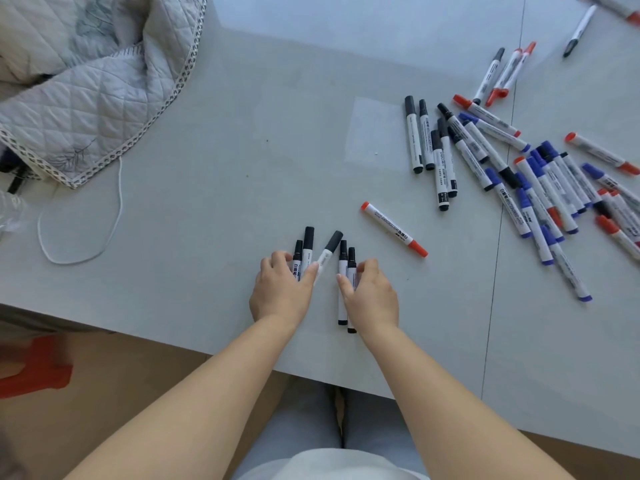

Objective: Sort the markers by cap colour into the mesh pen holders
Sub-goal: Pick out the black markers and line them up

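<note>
Near the table's front edge my left hand (282, 289) curls around three black-capped markers (307, 247), their caps pointing away from me. My right hand (372, 294) curls over two more black-capped markers (343, 271) lying side by side. A single red-capped marker (394, 229) lies just right of them. A loose pile of black, blue and red markers (512, 168) spreads over the right of the table. No mesh pen holder is in view.
A quilted grey cover (90, 81) lies heaped at the back left, with a white cord (114, 216) looping from it. More markers (502, 74) lie at the far right back. A red stool (34, 365) stands on the floor at left.
</note>
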### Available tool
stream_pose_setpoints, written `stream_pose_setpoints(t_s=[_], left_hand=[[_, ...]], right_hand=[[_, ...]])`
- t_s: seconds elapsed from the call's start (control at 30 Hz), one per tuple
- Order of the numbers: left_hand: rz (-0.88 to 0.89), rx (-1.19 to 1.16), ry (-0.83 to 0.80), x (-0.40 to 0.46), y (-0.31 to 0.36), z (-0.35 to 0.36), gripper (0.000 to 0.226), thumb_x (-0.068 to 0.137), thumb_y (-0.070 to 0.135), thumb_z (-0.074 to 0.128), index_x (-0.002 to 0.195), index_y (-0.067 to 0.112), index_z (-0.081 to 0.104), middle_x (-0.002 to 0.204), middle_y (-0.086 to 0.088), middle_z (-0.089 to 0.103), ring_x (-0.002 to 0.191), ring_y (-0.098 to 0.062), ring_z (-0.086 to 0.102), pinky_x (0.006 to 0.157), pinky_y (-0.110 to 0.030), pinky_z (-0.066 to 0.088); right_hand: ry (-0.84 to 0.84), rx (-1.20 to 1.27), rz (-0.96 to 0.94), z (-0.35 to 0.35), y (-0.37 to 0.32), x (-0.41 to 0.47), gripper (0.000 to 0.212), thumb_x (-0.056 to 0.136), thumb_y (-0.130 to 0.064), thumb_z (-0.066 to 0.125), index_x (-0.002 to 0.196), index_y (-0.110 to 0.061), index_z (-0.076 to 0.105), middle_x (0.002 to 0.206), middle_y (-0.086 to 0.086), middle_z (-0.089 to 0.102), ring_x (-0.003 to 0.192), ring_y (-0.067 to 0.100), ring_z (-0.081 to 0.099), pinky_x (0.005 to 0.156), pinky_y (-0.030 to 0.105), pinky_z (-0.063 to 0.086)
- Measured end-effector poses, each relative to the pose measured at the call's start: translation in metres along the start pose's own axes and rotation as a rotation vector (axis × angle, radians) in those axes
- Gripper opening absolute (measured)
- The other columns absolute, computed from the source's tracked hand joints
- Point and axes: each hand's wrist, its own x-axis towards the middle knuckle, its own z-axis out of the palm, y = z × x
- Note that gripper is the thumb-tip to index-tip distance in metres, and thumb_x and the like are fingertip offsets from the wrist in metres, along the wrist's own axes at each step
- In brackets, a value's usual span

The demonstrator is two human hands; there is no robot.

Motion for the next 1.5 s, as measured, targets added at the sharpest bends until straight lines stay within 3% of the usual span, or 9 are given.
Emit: stream_pose_setpoints(t_s=[0.3, 0.57, 0.7, 0.77, 0.97, 1.17, 1.3, 1.5], left_hand=[[-0.009, 0.061, -0.009, -0.001, -0.003, 0.005, 0.045, 0.082, 0.046, 0.059, 0.114, 0.020, 0.042, 0.115, -0.001, 0.049, 0.104, -0.021, 0.052, 0.069, -0.032, 0.040], [-0.030, 0.029, -0.093, -0.002, 0.002, 0.000, 0.040, 0.086, 0.045, 0.051, 0.117, 0.020, 0.045, 0.120, 0.001, 0.050, 0.107, -0.020, 0.052, 0.082, -0.035, 0.045], [-0.020, 0.038, -0.037, 0.006, 0.017, -0.010, 0.043, 0.088, 0.043, 0.047, 0.124, 0.020, 0.041, 0.125, 0.000, 0.047, 0.110, -0.021, 0.050, 0.077, -0.032, 0.039], [0.039, 0.016, -0.001, 0.014, 0.033, -0.016, 0.039, 0.089, 0.039, 0.048, 0.122, 0.020, 0.043, 0.122, 0.001, 0.047, 0.107, -0.020, 0.050, 0.075, -0.030, 0.037], [0.373, 0.000, -0.032, 0.046, 0.108, -0.022, 0.030, 0.086, 0.026, 0.052, 0.116, 0.023, 0.049, 0.114, 0.002, 0.050, 0.096, -0.017, 0.053, 0.077, -0.029, 0.044], [0.594, 0.207, -0.121, 0.087, 0.178, -0.011, 0.037, 0.088, 0.021, 0.047, 0.125, 0.025, 0.047, 0.121, 0.003, 0.050, 0.104, -0.018, 0.053, 0.084, -0.034, 0.047], [0.724, 0.400, -0.125, 0.115, 0.217, 0.008, 0.050, 0.086, 0.009, 0.043, 0.132, 0.027, 0.040, 0.129, 0.001, 0.044, 0.118, -0.021, 0.040, 0.083, -0.034, 0.042], [0.955, 0.708, -0.056, 0.144, 0.250, 0.024, 0.064, 0.081, 0.001, 0.045, 0.135, 0.033, 0.036, 0.140, 0.004, 0.034, 0.128, -0.021, 0.029, 0.091, -0.035, 0.037]], right_hand=[[-0.004, 0.103, 0.035, -0.002, 0.001, 0.003, 0.036, 0.089, -0.038, 0.055, 0.110, -0.011, 0.045, 0.108, 0.008, 0.059, 0.095, 0.027, 0.055, 0.071, 0.030, 0.037], [-0.053, 0.074, -0.004, -0.001, 0.001, 0.000, 0.035, 0.089, -0.038, 0.053, 0.113, -0.013, 0.045, 0.112, 0.004, 0.057, 0.096, 0.024, 0.054, 0.071, 0.028, 0.036], [-0.012, 0.087, -0.016, -0.020, 0.005, 0.004, 0.027, 0.091, -0.037, 0.049, 0.110, -0.018, 0.048, 0.091, -0.002, 0.061, 0.088, 0.023, 0.057, 0.067, 0.029, 0.037], [0.068, 0.129, -0.024, -0.040, 0.012, 0.010, 0.020, 0.090, -0.033, 0.049, 0.105, -0.020, 0.052, 0.075, -0.009, 0.055, 0.080, 0.022, 0.056, 0.064, 0.028, 0.036], [0.259, 0.142, -0.023, -0.109, 0.035, 0.049, 0.014, 0.088, -0.023, 0.050, 0.099, -0.018, 0.057, 0.069, -0.013, 0.054, 0.072, 0.020, 0.050, 0.063, 0.027, 0.033], [0.271, 0.059, -0.073, -0.143, 0.045, 0.097, 0.018, 0.088, -0.019, 0.049, 0.103, -0.013, 0.056, 0.096, 0.003, 0.058, 0.091, 0.025, 0.052, 0.067, 0.029, 0.035], [0.269, -0.085, -0.113, -0.144, 0.040, 0.133, 0.032, 0.087, -0.018, 0.049, 0.119, -0.014, 0.051, 0.118, 0.006, 0.051, 0.111, 0.024, 0.042, 0.081, 0.033, 0.041], [0.323, -0.193, -0.145, -0.134, 0.029, 0.166, 0.050, 0.085, -0.025, 0.053, 0.131, -0.013, 0.039, 0.128, 0.007, 0.043, 0.115, 0.025, 0.039, 0.093, 0.036, 0.036]])
